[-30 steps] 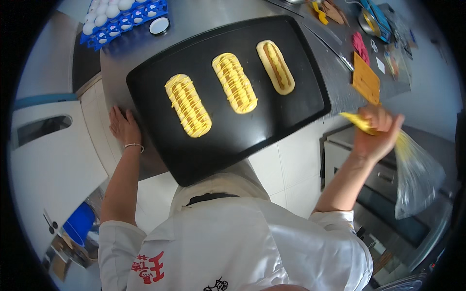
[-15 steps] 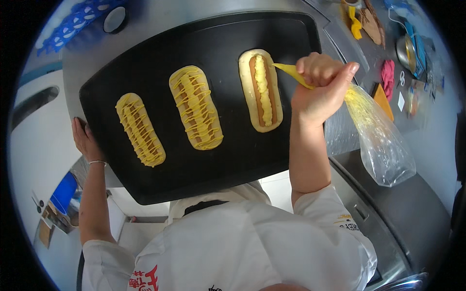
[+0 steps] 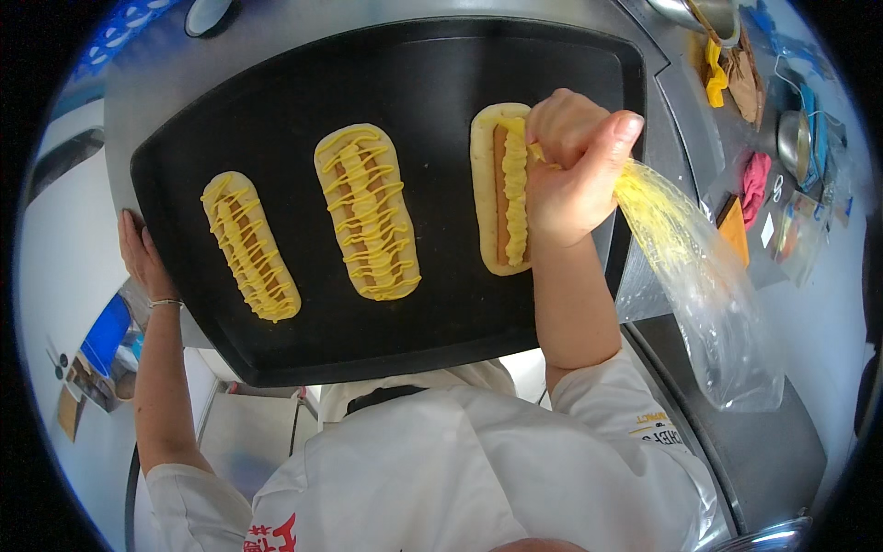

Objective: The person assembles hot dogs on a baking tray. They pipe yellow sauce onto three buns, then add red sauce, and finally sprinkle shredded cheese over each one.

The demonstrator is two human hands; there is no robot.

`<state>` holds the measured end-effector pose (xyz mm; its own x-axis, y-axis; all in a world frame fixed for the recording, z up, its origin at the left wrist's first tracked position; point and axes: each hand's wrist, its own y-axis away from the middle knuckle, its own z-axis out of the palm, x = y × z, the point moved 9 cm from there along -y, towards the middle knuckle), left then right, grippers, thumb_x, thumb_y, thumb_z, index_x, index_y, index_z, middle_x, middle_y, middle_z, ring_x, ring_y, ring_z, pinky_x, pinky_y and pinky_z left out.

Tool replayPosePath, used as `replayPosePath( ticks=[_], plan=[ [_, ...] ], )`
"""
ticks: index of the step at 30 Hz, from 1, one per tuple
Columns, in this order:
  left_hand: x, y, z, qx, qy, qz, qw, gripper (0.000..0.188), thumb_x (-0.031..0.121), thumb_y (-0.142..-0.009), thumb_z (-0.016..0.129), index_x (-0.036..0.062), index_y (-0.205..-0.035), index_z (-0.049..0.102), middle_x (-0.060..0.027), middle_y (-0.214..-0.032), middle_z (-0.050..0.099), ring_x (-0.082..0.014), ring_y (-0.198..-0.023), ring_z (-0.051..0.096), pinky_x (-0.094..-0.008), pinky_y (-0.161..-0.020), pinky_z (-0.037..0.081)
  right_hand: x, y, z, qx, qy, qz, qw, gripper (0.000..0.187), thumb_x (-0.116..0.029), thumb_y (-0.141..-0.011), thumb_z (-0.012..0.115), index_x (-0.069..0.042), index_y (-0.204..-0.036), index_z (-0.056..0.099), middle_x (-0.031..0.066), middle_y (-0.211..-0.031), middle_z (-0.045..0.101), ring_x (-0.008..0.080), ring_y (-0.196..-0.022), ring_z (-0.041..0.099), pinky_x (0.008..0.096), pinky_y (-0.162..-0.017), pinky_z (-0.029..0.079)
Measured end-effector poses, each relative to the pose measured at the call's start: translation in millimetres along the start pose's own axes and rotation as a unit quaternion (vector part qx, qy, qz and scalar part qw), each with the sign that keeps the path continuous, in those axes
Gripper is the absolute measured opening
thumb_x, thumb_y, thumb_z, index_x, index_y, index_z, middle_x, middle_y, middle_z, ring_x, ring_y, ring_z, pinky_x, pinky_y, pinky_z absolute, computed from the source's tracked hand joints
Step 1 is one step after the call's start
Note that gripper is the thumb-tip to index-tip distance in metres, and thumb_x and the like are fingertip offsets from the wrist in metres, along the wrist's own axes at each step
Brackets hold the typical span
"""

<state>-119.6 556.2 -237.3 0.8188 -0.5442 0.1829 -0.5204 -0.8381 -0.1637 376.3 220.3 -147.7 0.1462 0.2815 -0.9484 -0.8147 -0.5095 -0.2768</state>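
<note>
A black baking tray [image 3: 441,331] carries three long dough pieces, each with a sausage along it. The left sausage bun [image 3: 250,247] and the middle sausage bun [image 3: 368,212] bear a pale stripe crossed by thin yellow zigzag lines. On the right sausage bun [image 3: 486,184] a thick wavy stripe runs down the sausage, with yellow at its far end. My right hand [image 3: 575,170] is closed round a clear piping bag [image 3: 690,276] of yellow filling, above this bun and hiding its right side. My left hand [image 3: 143,256] lies at the tray's left edge, fingers stretched out.
A metal worktop [image 3: 276,46] lies under the tray. At the right are a steel bowl [image 3: 794,136], a pink cloth [image 3: 755,179], an orange piece [image 3: 733,230] and a yellow item [image 3: 716,74]. A blue container [image 3: 106,333] shows at lower left.
My right hand has moved over the right bun's far part, and yellow now shows across its far end. The piping bag hangs lower. My left hand stays at the tray edge; the view has shifted slightly.
</note>
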Motion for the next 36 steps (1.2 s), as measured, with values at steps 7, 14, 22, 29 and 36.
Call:
replayPosePath(
  ticks=[7,14,22,29,36],
  plan=[
    [0.2,-2.1,-0.1,-0.002,0.032,0.009,0.999,0.043,0.02,-0.102,0.043,0.0059,-0.143,0.044,-0.0143,-0.147,0.044,-0.0301,-0.134,0.043,-0.0379,-0.113,0.032,-6.3,-3.8,-24.3,0.006,-0.012,-0.027,1.0,0.058,-0.042,-0.106,0.032,-0.01,-0.057,0.032,-0.0002,-0.05,0.03,0.0143,-0.046,0.028,0.0303,-0.048,0.03],
    [-11.2,-4.1,1.6,-0.019,0.028,-0.013,0.999,0.043,0.023,-0.103,0.041,0.0081,-0.144,0.044,-0.013,-0.148,0.043,-0.0289,-0.136,0.041,-0.0371,-0.115,0.03,-15.7,11.9,-17.7,-0.002,-0.006,-0.052,0.999,0.06,-0.042,-0.106,0.028,-0.012,-0.054,0.029,0.0009,-0.049,0.03,0.0153,-0.046,0.029,0.0308,-0.047,0.029],
    [34.0,-6.4,-8.2,-0.039,0.012,-0.022,0.999,0.043,0.025,-0.104,0.039,0.0103,-0.144,0.043,-0.0115,-0.149,0.042,-0.0276,-0.137,0.039,-0.0367,-0.116,0.028,-15.7,35.5,-16.9,-0.003,0.012,-0.037,0.999,0.061,-0.045,-0.106,0.026,-0.012,-0.055,0.029,0.0017,-0.051,0.034,0.0184,-0.048,0.035,0.0314,-0.049,0.032],
    [34.1,-2.7,-9.0,-0.036,-0.012,-0.003,0.999,0.045,0.027,-0.104,0.039,0.011,-0.146,0.04,-0.0102,-0.15,0.04,-0.0271,-0.138,0.038,-0.0367,-0.116,0.027,-19.2,23.8,-54.9,0.053,0.025,-0.039,0.998,0.062,-0.047,-0.105,0.026,-0.012,-0.055,0.03,0.0011,-0.05,0.033,0.0156,-0.047,0.03,0.0305,-0.047,0.027],
    [32.3,-4.5,-8.1,-0.028,-0.007,-0.011,1.0,0.046,0.028,-0.104,0.039,0.0101,-0.146,0.039,-0.0101,-0.15,0.04,-0.0273,-0.138,0.037,-0.037,-0.116,0.027,-30.7,54.8,-32.9,0.056,0.091,-0.04,0.993,0.061,-0.046,-0.105,0.026,-0.012,-0.055,0.029,0.0007,-0.05,0.033,0.0156,-0.047,0.031,0.0305,-0.048,0.029]
  ],
)
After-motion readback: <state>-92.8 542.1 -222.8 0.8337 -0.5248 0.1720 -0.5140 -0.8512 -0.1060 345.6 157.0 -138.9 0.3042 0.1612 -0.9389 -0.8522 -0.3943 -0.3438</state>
